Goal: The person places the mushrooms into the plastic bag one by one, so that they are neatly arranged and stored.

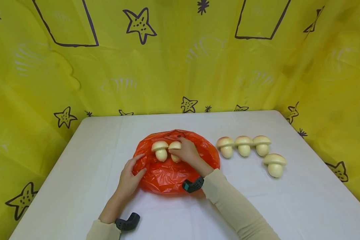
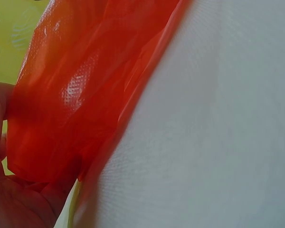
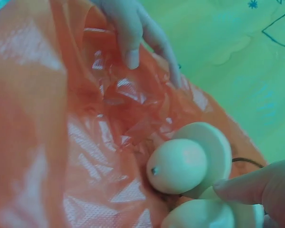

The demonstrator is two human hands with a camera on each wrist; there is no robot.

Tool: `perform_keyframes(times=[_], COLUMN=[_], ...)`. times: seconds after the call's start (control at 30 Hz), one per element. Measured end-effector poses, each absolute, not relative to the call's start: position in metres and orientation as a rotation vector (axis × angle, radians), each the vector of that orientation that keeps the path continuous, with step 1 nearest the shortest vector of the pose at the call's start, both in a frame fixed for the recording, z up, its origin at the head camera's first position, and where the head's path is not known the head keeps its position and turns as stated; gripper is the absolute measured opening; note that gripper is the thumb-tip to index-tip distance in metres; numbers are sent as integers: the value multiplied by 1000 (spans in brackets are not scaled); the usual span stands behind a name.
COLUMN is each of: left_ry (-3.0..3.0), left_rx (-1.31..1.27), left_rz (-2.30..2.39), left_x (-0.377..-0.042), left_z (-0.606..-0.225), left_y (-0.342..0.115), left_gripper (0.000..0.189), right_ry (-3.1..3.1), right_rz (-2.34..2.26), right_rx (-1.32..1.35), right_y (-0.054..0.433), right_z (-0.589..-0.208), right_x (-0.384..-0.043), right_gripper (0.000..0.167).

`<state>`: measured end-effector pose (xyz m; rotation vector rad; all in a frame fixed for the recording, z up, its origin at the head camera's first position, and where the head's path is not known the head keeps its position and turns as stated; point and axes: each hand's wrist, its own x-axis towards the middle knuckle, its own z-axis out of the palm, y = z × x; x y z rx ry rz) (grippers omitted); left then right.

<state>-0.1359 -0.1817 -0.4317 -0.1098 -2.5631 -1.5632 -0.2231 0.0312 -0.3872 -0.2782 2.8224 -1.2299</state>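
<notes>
A red plastic bag (image 1: 165,178) lies spread with its mouth upward. Two pale toy mushrooms are at its mouth: one mushroom (image 1: 160,151) stands on the left, and beside it a second mushroom (image 1: 175,146) is pinched by my right hand (image 1: 186,150). In the right wrist view, the thumb (image 3: 240,186) presses on that mushroom's cap. My left hand (image 1: 130,175) holds the bag's left rim, with thumb and forefinger spread over it. The left wrist view shows the red film (image 2: 76,104) between those fingers and thumb.
To the right of the bag, three more toy mushrooms stand in a row, the middle mushroom (image 1: 244,146) among them. Another mushroom (image 1: 275,165) is nearer and farther right. The white table (image 1: 63,186) meets a yellow patterned curtain (image 1: 168,73) at its back.
</notes>
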Motion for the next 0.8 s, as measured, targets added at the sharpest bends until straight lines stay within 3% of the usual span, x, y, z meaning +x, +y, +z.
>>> perform_keyframes(times=[0.43,0.8], left_ry=[-2560,-2547], left_rx=[-119,-118], left_rz=[-1567,-1533], left_x=[-136,-136], left_z=[-433,-431], left_y=[-181,-180], left_gripper=[46,45], right_ry=[2859,2778], right_rz=[-1318,-1489], right_rx=[-303,-289], right_y=[48,64], right_z=[-366,-358], right_x=[-207,-195], right_gripper=[50,52])
